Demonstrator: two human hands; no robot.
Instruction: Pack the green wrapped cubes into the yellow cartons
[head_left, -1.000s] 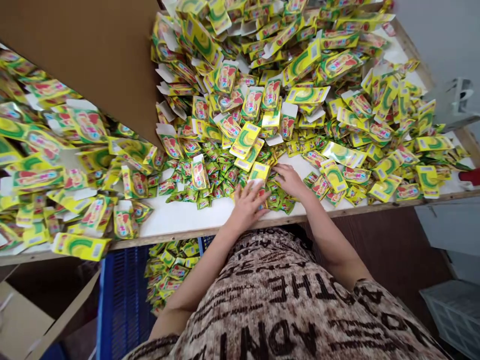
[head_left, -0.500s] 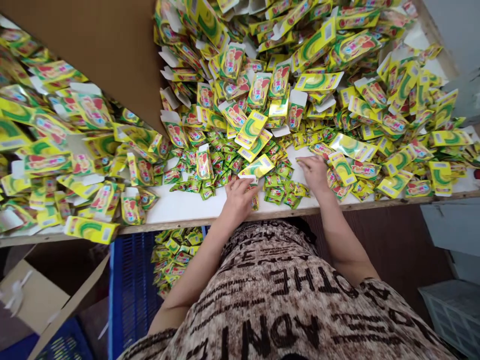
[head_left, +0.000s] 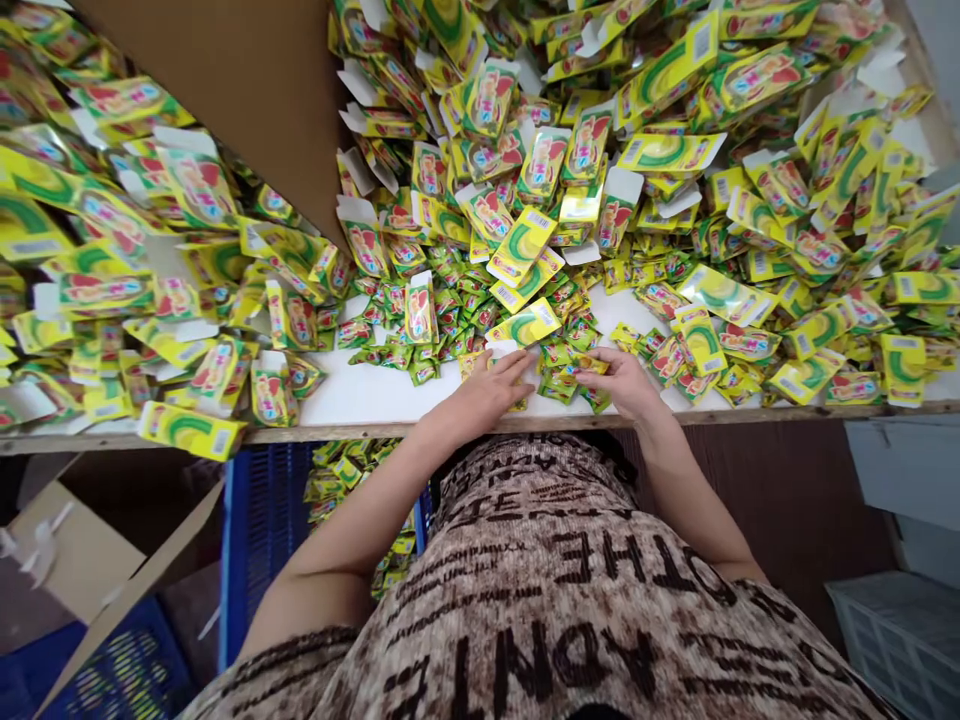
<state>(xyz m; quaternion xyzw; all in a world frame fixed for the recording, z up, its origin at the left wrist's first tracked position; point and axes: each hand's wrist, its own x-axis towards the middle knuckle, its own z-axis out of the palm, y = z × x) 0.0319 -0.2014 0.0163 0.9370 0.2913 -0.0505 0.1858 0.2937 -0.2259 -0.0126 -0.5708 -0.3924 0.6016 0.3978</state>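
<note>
My left hand (head_left: 491, 392) rests near the front edge of the white table (head_left: 360, 400), fingers curled over a small yellow-green carton (head_left: 525, 327) whose white flap lies at my fingertips. My right hand (head_left: 622, 380) lies just to its right, fingers pinched on small green sachets (head_left: 570, 365) heaped between the two hands. A great heap of flat yellow-green cartons (head_left: 660, 150) covers the table beyond.
A brown cardboard sheet (head_left: 240, 90) stands at the upper left, with more cartons (head_left: 97, 260) piled left of it. Below the table edge a blue crate (head_left: 255, 540) holds sachets. A cardboard box (head_left: 75, 570) sits lower left, a pale crate (head_left: 900, 630) lower right.
My right hand has come back from the right towards the sachets beside my left hand. The left hand has stayed by the carton; the view has tilted down slightly.
</note>
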